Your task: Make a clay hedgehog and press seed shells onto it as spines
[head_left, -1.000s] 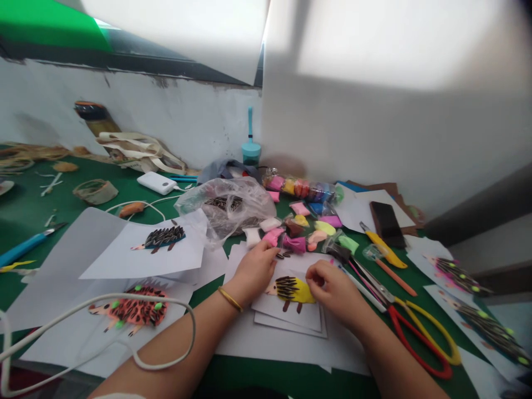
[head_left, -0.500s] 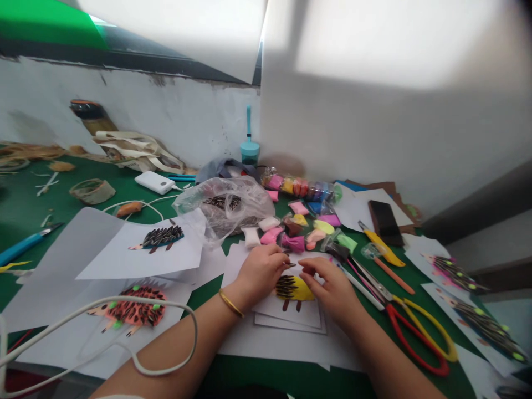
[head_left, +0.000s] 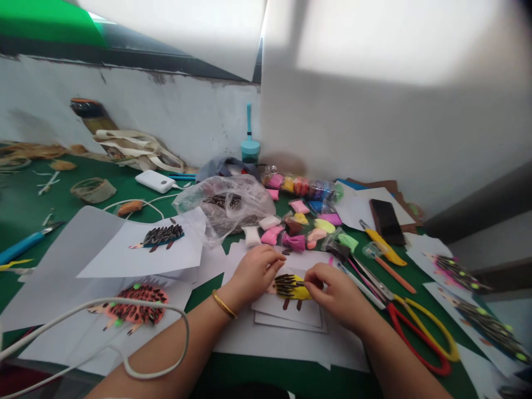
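A hedgehog picture with a yellow clay body (head_left: 302, 289), brown legs and rows of dark striped seeds (head_left: 285, 286) lies on white paper before me. Over the body's right end, my right hand (head_left: 336, 291) is closed in a pinch, its fingertips at a single sunflower seed (head_left: 300, 284) on the yellow clay. My left hand (head_left: 256, 272) hovers by the hedgehog's head, fingers bent, a small gap between thumb and forefinger, nothing visible in them. A few loose seeds (head_left: 286, 252) lie just beyond its fingertips. The right hand covers the body's right edge.
Behind stands a plastic bag of seeds (head_left: 224, 205) beside several clay packets (head_left: 293, 242). Scissors (head_left: 415, 327), a yellow cutter (head_left: 386, 249) and a phone (head_left: 387, 221) lie right. Left are finished hedgehog pictures (head_left: 162, 235) and a white cable (head_left: 187, 332) looping above my left forearm.
The seed that was at my left fingertips is now at my right fingertips, lowered onto the yellow body. My hands have moved apart, the left slightly back from the seed rows.
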The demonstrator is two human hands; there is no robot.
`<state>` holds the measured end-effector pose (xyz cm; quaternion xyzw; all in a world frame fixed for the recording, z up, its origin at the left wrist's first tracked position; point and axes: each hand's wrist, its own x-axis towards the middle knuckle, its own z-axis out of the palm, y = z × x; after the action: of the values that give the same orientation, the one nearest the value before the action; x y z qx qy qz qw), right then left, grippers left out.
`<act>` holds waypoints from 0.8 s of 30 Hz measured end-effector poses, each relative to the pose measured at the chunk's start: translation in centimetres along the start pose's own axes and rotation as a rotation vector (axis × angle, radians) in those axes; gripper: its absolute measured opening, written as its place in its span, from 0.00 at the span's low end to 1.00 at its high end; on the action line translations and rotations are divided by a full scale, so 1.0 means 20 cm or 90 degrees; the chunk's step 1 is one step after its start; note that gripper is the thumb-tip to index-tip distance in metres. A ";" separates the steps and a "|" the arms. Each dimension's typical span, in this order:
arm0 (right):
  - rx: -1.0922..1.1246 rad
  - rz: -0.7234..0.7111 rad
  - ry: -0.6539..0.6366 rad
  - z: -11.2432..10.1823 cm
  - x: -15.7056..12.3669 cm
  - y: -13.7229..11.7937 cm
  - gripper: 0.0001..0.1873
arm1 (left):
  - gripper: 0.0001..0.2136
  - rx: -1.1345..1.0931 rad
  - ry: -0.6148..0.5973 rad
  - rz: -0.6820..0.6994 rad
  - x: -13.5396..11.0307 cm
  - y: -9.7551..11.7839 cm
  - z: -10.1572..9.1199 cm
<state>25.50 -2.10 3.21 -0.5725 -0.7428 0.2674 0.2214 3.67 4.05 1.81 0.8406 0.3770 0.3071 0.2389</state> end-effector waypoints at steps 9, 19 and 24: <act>-0.104 0.015 -0.052 0.02 0.01 -0.03 0.06 | 0.08 0.107 -0.019 -0.074 0.00 -0.08 0.01; -0.123 -0.005 -0.048 0.05 0.01 -0.04 0.06 | 0.08 0.136 -0.032 -0.085 0.00 -0.08 0.01; -0.143 -0.025 -0.052 0.06 0.01 -0.04 0.06 | 0.08 0.134 -0.039 -0.088 0.00 -0.07 0.01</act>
<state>24.23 -2.23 2.82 -0.5677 -0.7875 0.2014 0.1303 3.15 4.90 0.77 0.8420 0.4566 0.2227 0.1815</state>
